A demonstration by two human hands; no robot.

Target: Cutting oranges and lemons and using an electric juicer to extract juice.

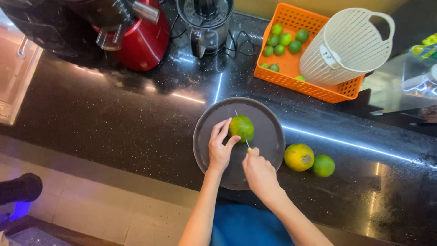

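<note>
A green citrus fruit (241, 127) rests on a round grey tray (268, 125) on the black counter. My left hand (219, 148) grips the fruit from its left side, fingers curled onto it. My right hand (260, 172) is closed around the yellow handle of a thin knife (246, 143). The blade runs up through or behind the fruit, and its tip shows above the fruit's top edge.
A yellowish orange (299, 157) and a green one (323, 166) lie right of the tray. Behind it, an orange basket (314, 91) holds small limes (281, 43) and a tipped white perforated basket (347, 45). A red juicer (139, 36) and citrus press (207, 25) stand at the back.
</note>
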